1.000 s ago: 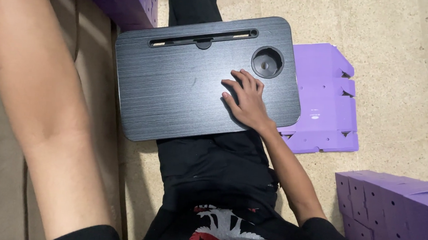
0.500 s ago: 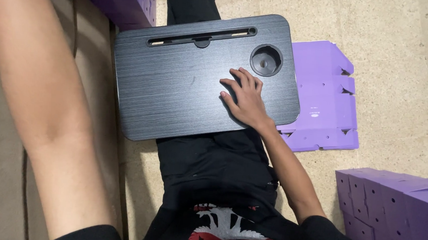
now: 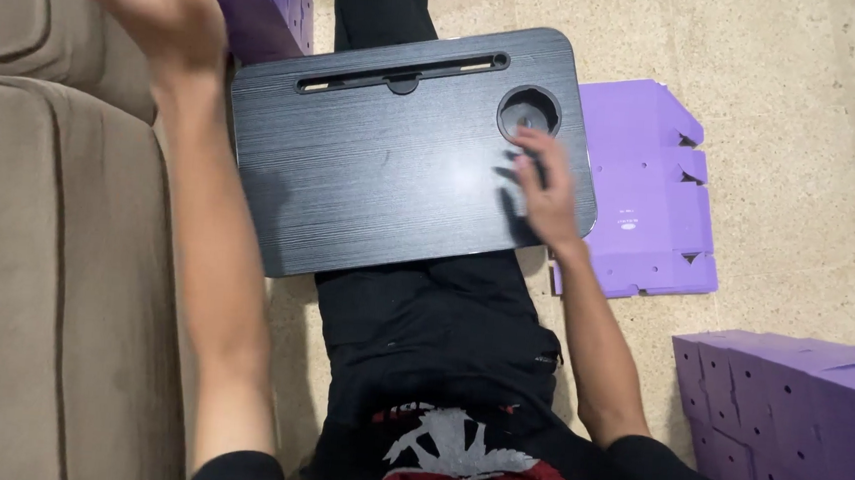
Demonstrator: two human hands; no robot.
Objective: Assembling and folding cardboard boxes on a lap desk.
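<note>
A black lap desk [image 3: 383, 157] with a long slot and a round cup recess lies across my legs. My right hand [image 3: 541, 188] rests on its right side just below the cup recess, fingers spread, holding nothing. Raised at the top left, my left hand [image 3: 148, 0] hovers over the sofa edge and a purple box, fingers apart and empty.
A tan sofa [image 3: 34, 273] fills the left side. A flat purple cardboard sheet [image 3: 651, 196] lies on the beige floor right of the desk. Purple boxes sit at the lower right [image 3: 796, 416] and top left [image 3: 259, 3].
The view has shifted, so the sofa shows more. My left hand has come into sight at the top left. My right hand has slid slightly toward the desk's right edge.
</note>
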